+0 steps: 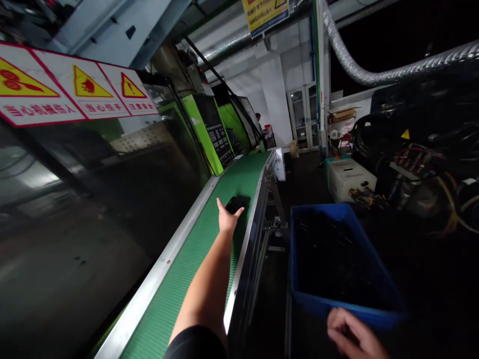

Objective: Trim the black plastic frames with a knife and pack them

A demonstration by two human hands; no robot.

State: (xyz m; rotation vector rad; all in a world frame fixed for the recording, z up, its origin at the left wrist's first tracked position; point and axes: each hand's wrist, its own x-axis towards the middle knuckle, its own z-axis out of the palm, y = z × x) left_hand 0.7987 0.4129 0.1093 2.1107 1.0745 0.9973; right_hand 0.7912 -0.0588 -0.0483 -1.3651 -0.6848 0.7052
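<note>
My left hand (228,219) reaches out over the green conveyor belt (187,264), its visible fingers spread apart. A small black part (235,203) lies on the belt right at this hand, between the spread fingers. Whether they touch it, I cannot tell. At the lower right, my right hand (354,333) is beside the near rim of a blue bin (318,305), fingers curled in and nothing visible in them. Dark pieces (333,254) lie inside the bin, too dim to make out singly.
A machine with a green control panel (215,132) and warning signs (86,89) borders the belt on the left. Metal rails (168,262) edge the belt. A white box (352,177) stands behind the bin. Far back, a person (262,127) is near a cabinet (304,117).
</note>
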